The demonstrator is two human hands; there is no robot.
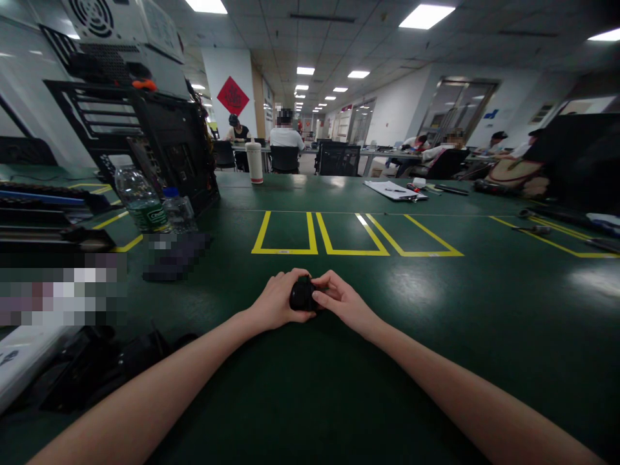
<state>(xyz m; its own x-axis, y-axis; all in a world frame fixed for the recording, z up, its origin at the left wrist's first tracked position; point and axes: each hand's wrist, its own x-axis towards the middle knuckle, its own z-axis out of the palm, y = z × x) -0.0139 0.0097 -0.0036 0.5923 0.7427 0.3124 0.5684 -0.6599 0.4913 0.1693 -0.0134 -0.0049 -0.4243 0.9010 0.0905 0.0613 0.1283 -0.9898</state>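
Note:
A small, glossy black rounded object (pixel 301 295) is between my two hands over the middle of the green table. I cannot make out its exact kind. My left hand (pixel 275 301) is wrapped round its left side, the thumb and fingers curving about it. From the right, my right hand (pixel 343 301) is closed on its edge in a pinch, thumb in front and index finger above. The fingers hide part of the object, mainly its right side and back.
Yellow tape outlines (pixel 285 251) mark the green table (pixel 416 381). At left are a black computer case (pixel 177 145), a water bottle (pixel 140 197) and black gear (pixel 130 355). Farther back are a white cup (pixel 254 163) and a clipboard (pixel 393 190). Tools (pixel 535 229) lie at right; people sit beyond.

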